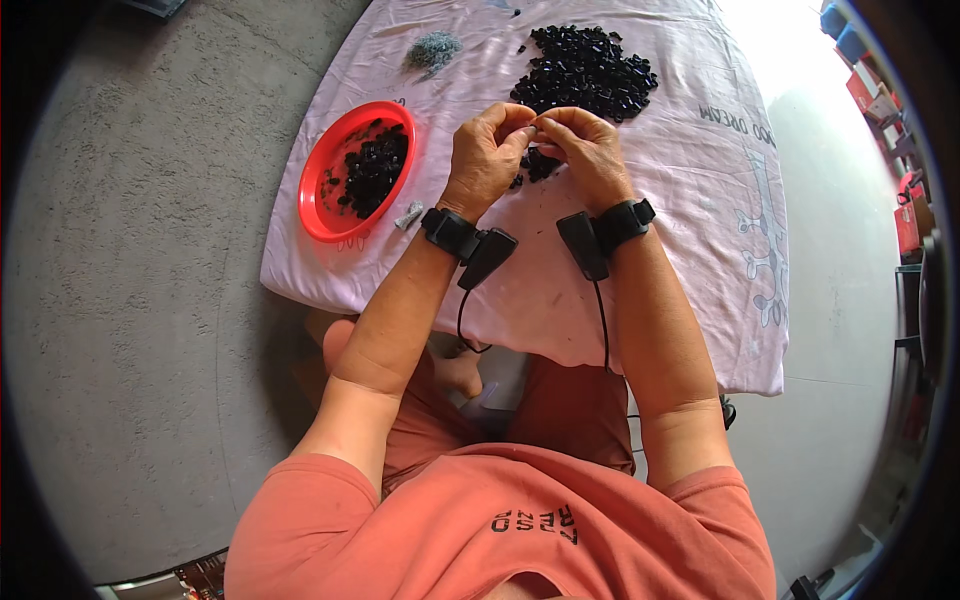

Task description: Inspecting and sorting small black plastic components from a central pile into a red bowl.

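Observation:
My left hand (484,155) and my right hand (588,152) meet fingertip to fingertip above the table. Both are closed in a pinch; what sits between the fingers is too small and covered to make out. Just beyond them spreads a large heap of shiny black small pieces (585,70). A smaller cluster of black pieces (541,165) lies under and between my hands. To the left, a red round basin (312,205) holds more black pieces (375,170), gathered mostly on its right side.
A pale pink cloth (690,250) covers the table. At its far left lies a small grey-green pile (432,52) of fine bits. A small grey scrap (409,215) rests beside the basin. Black devices with cables are strapped to both wrists. Red and blue items line the far right.

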A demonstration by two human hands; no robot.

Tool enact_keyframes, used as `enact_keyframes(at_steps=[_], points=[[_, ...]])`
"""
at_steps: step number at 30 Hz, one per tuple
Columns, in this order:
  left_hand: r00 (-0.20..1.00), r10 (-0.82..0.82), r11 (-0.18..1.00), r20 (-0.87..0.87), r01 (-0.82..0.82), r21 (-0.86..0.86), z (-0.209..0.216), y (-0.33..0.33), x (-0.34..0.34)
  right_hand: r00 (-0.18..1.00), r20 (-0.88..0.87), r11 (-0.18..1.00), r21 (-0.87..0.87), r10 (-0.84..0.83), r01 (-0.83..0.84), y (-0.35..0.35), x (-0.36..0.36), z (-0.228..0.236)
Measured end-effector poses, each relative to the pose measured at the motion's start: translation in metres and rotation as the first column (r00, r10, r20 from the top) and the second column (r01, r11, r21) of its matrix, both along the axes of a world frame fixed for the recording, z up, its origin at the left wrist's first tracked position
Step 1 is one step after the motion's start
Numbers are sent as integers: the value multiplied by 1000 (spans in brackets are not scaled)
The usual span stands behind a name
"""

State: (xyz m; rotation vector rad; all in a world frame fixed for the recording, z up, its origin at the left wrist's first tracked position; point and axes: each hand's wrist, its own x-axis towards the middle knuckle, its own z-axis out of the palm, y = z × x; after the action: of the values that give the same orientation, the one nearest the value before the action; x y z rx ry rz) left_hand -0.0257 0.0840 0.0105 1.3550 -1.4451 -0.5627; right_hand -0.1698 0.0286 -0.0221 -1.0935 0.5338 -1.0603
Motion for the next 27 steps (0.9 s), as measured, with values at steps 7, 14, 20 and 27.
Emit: enact_keyframes(at_steps=[7, 14, 20, 27], points=[[1000, 8, 1000, 0, -8, -10, 5, 5, -5, 1000, 10, 1000, 9, 13, -13, 2, 0, 3], [994, 30, 999, 101, -27, -39, 6, 10, -5, 999, 6, 999, 0, 35, -35, 6, 0, 7], [992, 88, 995, 93, -83, -63, 8, 13, -9, 999, 16, 999, -27, 40, -39, 7, 2, 4], [986, 147, 987, 73, -141, -81, 4, 16, -9, 996, 37, 997, 1, 80, -81, 8, 5, 4]])
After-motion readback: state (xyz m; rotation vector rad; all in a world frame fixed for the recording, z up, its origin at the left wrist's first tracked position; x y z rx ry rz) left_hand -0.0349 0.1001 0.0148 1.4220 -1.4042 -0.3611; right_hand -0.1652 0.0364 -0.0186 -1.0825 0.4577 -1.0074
